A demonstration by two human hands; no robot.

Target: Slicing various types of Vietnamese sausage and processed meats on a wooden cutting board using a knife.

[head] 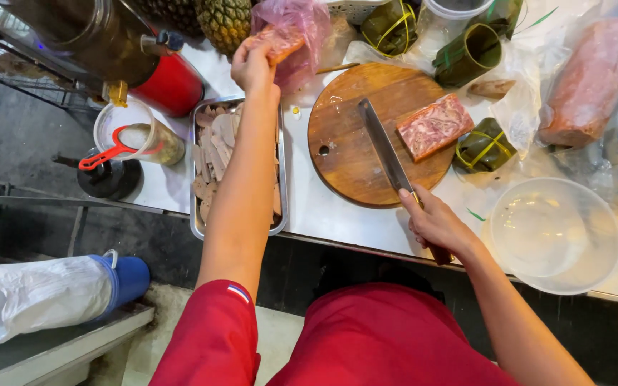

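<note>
1. Round cutting board (352,154): wood, matt, grain showing, a bit worn.
2. Cleaver (388,157): dull grey metal blade, dark handle.
3. Tray (196,214) of sliced meat: shiny thin metal.
4. Bowl (556,236): clear plastic, pretty glossy.
5. Pink bag (298,28): thin crinkly plastic film.
6. Marbled meat block (434,125): smooth, moist-looking.
7. Table (323,211): smooth pale top, slightly shiny.

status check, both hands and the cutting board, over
Left hand gripping meat piece at pink bag. Right hand holds cleaver flat on cutting board. Meat block uncut beside blade.
</note>
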